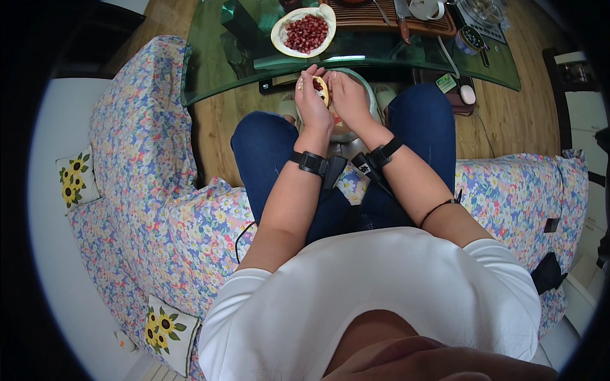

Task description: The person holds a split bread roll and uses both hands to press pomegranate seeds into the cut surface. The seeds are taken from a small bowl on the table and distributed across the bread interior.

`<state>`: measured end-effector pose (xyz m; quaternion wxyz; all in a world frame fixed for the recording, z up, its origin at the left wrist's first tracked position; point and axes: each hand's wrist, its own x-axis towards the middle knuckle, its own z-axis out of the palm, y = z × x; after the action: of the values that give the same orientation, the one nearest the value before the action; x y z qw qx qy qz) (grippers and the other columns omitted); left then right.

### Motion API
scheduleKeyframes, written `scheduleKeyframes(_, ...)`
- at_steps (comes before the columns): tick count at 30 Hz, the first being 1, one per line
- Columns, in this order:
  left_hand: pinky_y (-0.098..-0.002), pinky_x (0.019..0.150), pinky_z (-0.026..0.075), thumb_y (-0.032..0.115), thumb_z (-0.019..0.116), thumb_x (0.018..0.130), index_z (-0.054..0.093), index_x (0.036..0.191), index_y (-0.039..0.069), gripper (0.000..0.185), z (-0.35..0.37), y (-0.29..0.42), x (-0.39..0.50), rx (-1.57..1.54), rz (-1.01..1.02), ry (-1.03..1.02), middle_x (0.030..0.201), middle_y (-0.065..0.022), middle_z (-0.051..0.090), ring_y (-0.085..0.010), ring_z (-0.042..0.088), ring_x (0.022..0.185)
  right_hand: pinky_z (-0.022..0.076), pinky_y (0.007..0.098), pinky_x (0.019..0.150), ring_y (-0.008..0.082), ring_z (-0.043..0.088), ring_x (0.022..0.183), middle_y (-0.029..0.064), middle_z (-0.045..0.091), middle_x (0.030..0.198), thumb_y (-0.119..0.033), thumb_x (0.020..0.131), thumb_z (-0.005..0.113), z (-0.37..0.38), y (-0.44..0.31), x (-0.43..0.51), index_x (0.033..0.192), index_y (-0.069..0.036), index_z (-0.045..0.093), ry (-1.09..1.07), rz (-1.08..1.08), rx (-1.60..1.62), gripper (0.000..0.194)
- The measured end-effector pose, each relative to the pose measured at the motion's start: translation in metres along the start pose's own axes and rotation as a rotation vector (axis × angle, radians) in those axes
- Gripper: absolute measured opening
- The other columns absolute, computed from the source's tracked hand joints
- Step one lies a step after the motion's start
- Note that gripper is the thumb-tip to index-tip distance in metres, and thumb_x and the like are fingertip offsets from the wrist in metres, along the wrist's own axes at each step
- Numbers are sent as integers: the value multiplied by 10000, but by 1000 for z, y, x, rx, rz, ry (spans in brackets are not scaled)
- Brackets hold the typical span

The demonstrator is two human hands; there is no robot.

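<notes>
My left hand [312, 105] is cupped around a pomegranate piece [320, 87], with dark red arils, white pith and yellow rind showing. Close against the rind's right side is my right hand [350, 95], curled with its thumb uppermost. Its fingertips are partly hidden, so its grip is unclear. Both hands are over a round, pale-rimmed container [371, 90] between my knees; reddish scraps are partly visible inside. Beyond my hands, a hollowed pale rind [280, 35] on the glass table holds many loose pomegranate arils [307, 34].
The green glass table [209, 71] has a curved near edge just past my hands. On it are a slatted wooden tray [352, 19], a knife [403, 24], a white mug [426, 8] and a small tin [469, 39]. A white computer mouse [468, 95] lies beyond my right knee.
</notes>
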<state>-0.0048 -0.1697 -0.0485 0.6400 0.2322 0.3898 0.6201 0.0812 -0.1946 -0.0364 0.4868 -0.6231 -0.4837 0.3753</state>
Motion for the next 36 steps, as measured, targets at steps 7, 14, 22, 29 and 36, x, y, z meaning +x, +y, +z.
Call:
scheduleKeyframes(7,-378,906,606,431,460,1128,561,1381,72,451,-5,7,7,-40,-94,112,1313,-98,633,-262,662,1197,537,486,691,415,692,747,218,710,815,-280,1063,556,-10,12,9,950,12,689,39,-22,-170,340)
scheduleKeyframes(14,-419,1018,558,422,434,1139,545,1391,34,475,-10,3,11,-81,-74,108,1328,-131,620,-289,652,1204,519,523,786,448,666,913,232,696,935,-342,1107,477,0,5,-5,1046,-21,661,-84,-213,-288,375)
scheduleKeyframes(22,-405,1016,549,399,425,1146,548,1382,-8,487,-14,0,9,-49,-63,9,1304,-165,627,-294,664,1168,519,548,800,452,665,949,232,702,1001,-344,1111,457,3,-4,-15,1150,-44,657,-120,-324,-298,362)
scheduleKeyframes(29,-402,1021,544,380,439,1144,569,1366,-12,469,-13,1,5,-17,-66,18,1315,-167,630,-284,656,1182,524,527,821,458,661,975,232,706,1052,-311,1124,418,4,0,-15,1156,-27,672,-103,-332,-249,381)
scheduleKeyframes(36,-403,1034,540,390,443,1142,565,1379,-13,483,-15,-1,5,-68,-102,29,1336,-168,625,-283,654,1185,496,549,804,480,640,929,258,682,974,-287,1117,409,10,6,-15,1035,4,657,-75,-297,-165,391)
